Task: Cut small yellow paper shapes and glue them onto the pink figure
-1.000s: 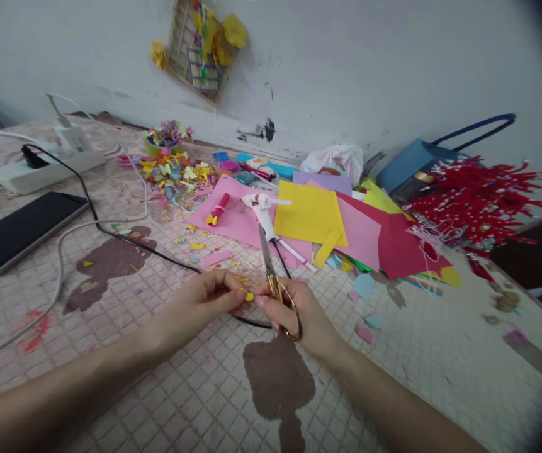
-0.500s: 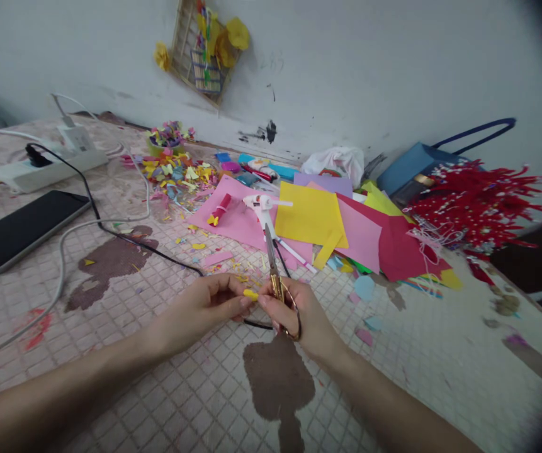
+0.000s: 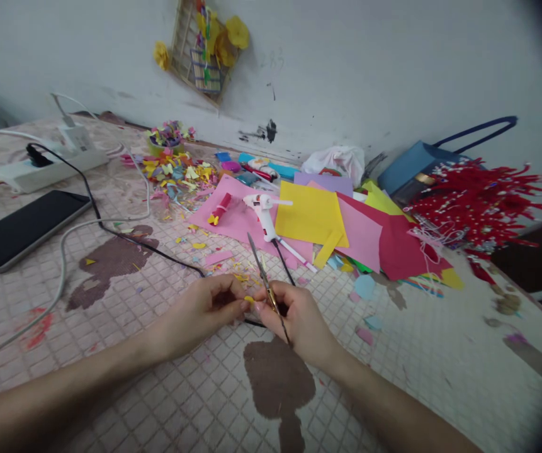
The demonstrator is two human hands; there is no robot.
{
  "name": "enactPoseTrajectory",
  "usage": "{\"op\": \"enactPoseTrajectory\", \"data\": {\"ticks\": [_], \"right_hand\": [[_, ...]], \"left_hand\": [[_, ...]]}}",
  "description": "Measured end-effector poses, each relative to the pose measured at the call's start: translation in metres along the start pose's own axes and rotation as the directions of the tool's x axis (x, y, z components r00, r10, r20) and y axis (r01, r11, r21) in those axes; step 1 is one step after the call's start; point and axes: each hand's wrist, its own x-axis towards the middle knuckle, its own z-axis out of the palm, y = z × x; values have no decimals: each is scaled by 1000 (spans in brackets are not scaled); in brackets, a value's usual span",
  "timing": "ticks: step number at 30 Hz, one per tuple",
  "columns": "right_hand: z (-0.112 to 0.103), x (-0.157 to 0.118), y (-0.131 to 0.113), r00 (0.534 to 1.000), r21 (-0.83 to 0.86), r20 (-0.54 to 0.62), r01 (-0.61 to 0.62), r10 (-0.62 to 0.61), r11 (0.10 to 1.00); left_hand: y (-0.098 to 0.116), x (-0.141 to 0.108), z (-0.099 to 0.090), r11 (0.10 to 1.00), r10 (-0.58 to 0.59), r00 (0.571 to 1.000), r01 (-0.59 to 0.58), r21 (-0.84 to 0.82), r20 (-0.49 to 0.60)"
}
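at the center of the head view, one yellow piece [image 3: 248, 299] is pinched above the table [image 3: 195, 396] by the left hand [image 3: 209, 308]; fingertips of the right hand [image 3: 306, 321], gripping one pair of scissors [image 3: 269, 288], meet its other end. a slack pinch could drop it; a wrist turn could bring the blades against fingers. also present: one glue gun [image 3: 265, 220], one phone [image 3: 28, 229].

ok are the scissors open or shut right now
The scissors look shut: beyond the right hand, the blades form one narrow strip with no visible gap.
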Motion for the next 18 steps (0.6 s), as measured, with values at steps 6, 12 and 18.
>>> {"op": "enactPoseTrajectory", "data": {"ticks": [6,12,18], "right_hand": [[-2,-1,-3,998,-160,-52,37,-46,986],[1,-3,3,980,-364,-102,121,-169,923],[4,-3,7,926,-513,-146,230,-349,827]], "left_hand": [[2,1,-1,994,-37,998,42,-99,57],[2,4,-1,970,-88,990,111,-217,115],[-5,5,-1,935,-92,987,133,-329,135]]}}
